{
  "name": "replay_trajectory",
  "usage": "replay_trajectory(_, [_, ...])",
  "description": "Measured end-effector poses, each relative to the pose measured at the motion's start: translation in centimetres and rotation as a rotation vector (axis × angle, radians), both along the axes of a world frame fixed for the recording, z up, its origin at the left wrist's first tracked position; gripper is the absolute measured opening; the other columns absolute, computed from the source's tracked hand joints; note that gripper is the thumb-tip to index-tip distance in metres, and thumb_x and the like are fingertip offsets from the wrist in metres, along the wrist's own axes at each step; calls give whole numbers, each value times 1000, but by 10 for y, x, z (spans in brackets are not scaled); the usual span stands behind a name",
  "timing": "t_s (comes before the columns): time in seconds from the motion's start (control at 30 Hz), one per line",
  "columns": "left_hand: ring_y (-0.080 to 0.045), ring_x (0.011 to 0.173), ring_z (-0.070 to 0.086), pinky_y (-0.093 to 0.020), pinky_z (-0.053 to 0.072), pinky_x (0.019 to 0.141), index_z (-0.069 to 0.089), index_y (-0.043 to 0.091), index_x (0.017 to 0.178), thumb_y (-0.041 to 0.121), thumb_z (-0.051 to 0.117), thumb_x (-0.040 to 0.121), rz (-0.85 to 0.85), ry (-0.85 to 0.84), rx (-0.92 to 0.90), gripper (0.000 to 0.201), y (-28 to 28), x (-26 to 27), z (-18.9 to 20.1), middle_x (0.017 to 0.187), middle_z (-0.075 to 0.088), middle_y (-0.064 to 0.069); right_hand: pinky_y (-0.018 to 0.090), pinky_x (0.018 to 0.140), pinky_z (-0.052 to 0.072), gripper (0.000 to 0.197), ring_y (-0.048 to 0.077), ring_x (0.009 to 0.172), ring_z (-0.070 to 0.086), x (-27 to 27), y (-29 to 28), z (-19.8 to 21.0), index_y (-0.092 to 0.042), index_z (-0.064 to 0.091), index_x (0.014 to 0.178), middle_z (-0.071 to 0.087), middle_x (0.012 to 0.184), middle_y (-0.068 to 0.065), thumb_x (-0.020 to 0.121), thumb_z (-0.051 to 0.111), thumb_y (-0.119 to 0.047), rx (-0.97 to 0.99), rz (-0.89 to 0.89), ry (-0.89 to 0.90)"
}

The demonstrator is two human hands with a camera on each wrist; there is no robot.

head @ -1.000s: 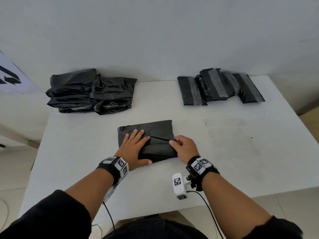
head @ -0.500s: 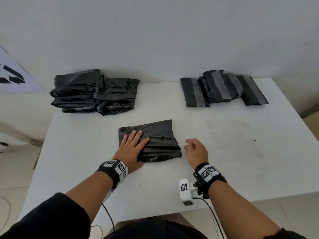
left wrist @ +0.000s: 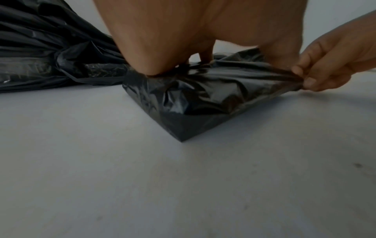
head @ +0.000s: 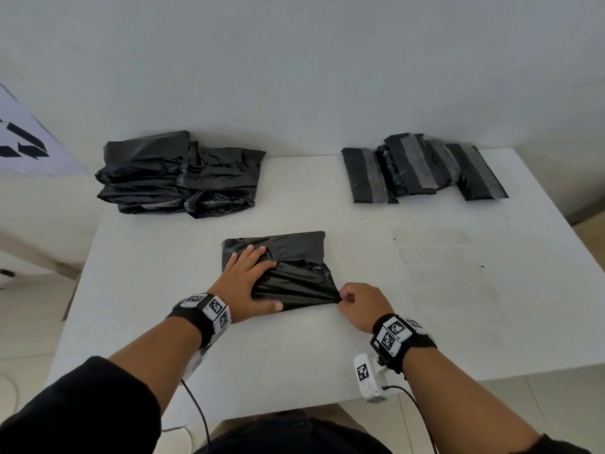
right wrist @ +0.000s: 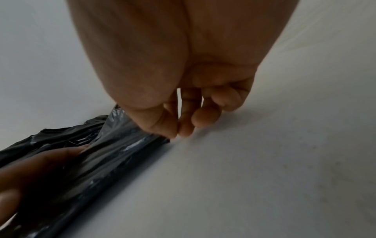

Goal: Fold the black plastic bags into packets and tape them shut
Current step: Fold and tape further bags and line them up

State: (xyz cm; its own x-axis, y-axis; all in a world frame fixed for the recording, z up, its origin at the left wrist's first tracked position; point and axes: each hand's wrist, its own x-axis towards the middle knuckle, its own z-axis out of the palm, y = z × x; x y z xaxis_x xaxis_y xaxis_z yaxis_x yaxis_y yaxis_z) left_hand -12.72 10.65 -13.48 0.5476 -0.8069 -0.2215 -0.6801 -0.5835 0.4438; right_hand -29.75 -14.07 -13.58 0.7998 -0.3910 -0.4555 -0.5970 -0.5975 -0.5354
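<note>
A half-folded black plastic bag (head: pixel 294 257) lies in the middle of the white table (head: pixel 425 322). My left hand (head: pixel 245 283) presses flat on its left part with straight, spread fingers. My right hand (head: pixel 357 303) pinches the bag's near right corner between thumb and forefinger and pulls the film taut. The left wrist view shows that pinch on the bag (left wrist: pixel 213 90) by the right hand (left wrist: pixel 325 64). In the right wrist view my fingertips (right wrist: pixel 179 128) meet at the bag's corner (right wrist: pixel 122 145).
A pile of loose black bags (head: pixel 180 175) sits at the table's back left. Several folded packets with grey tape (head: pixel 422 168) lie at the back right. A wall stands close behind the table. The table's near edge is below my wrists.
My right hand let go of the bag and drew back to the right, then returned and pinched the bag's near right corner. My left hand stayed pressed on the bag.
</note>
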Motion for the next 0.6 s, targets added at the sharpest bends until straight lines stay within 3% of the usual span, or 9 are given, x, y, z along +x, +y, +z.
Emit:
replay_trajectory(0.03, [-16,150,-1,-39,-4,120,42,32,142,82,47,72,57,37,-71,86,-1,-1,2,161,15,5,30,75,51,17,20,78,60,1,2,3,-33,58,75,60,74,-10,85,57,-19,-21,-32,-18])
replay_trajectory(0.1, [-22,139,32,-40,28,116,58,26,127,70,43,81,167,-57,-181,64,-6,-4,6,144,42,1,31,75,51,15,20,80,59,6,6,6,-27,63,92,62,84,-7,91,51,-18,-75,-101,-111])
replay_trajectory(0.13, [-24,123,46,-42,43,104,61,25,120,64,43,84,216,-184,-197,56,-9,-7,8,129,50,-1,31,76,50,20,19,82,59,7,9,5,-24,64,102,62,91,-6,93,48,-17,-86,-123,-175])
replay_trajectory(0.17, [-25,109,51,-43,49,91,61,24,117,60,44,85,261,-294,-177,51,-11,-10,11,116,53,-1,32,79,50,25,19,85,59,8,11,5,-23,64,109,62,96,-4,94,46,-14,-74,-119,-223])
replay_trajectory(0.23, [-25,100,50,-42,48,84,60,26,117,58,52,84,314,-375,-78,47,-17,-16,14,107,52,-1,34,85,50,31,20,90,59,7,13,3,-21,67,113,64,102,0,93,46,-10,-27,-9,-219])
replay_trajectory(0.33, [-26,106,47,-40,44,89,54,29,126,57,64,79,284,-338,62,55,-19,-22,8,115,51,-1,35,85,50,29,25,93,62,3,14,-1,-20,72,94,68,99,2,91,45,-10,-35,185,-66])
replay_trajectory(0.4, [-27,109,47,-41,45,91,54,27,129,49,70,78,237,-316,68,58,-18,-19,7,118,52,-2,33,84,50,29,23,92,63,1,12,-2,-22,72,89,68,98,0,91,46,-10,-64,129,-71])
replay_trajectory(0.5, [-31,106,53,-41,52,86,60,22,126,20,85,63,39,-297,-2,68,-11,-6,4,116,57,-5,35,81,49,26,26,92,60,4,7,-1,-17,68,97,62,100,4,90,48,-4,-169,-70,-286])
replay_trajectory(0.6, [-33,112,54,-41,52,92,64,17,122,-9,74,62,-215,-300,-70,67,-3,13,4,122,58,-10,39,83,49,29,26,97,54,16,7,5,-17,69,103,60,109,5,84,54,0,-293,-9,-487])
